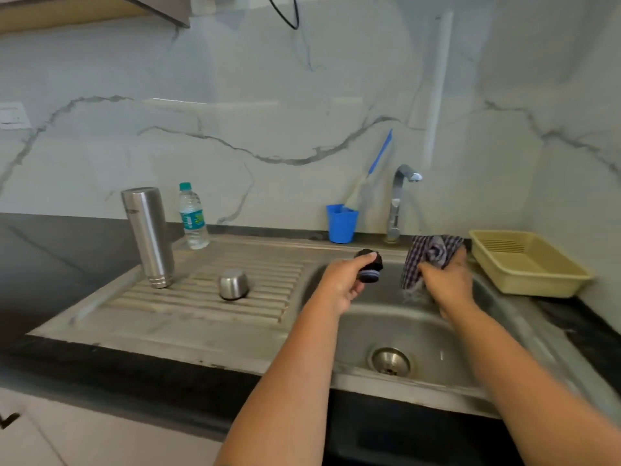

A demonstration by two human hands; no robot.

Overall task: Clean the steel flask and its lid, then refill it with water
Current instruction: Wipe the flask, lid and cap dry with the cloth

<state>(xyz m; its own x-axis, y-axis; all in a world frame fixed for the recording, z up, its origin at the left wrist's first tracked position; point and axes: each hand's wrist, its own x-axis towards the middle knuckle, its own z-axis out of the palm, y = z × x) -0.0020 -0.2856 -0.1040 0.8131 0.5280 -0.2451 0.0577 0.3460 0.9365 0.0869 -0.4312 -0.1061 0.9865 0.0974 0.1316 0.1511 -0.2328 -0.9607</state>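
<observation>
Left hand (339, 284) grip holds black stopper (369, 266); right hand (447, 280) grip clutches checked cloth (428, 255).

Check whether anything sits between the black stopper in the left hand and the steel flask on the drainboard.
Only the steel cap lies roughly on that line, mouth down on the drainboard, between the left hand holding the black stopper and the steel flask. It is low, so the hand could likely pass above it.

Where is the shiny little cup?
In the head view, the steel cup sits upside down on the ribbed drainboard, left of the sink basin, between the tall flask and the left hand.
</observation>
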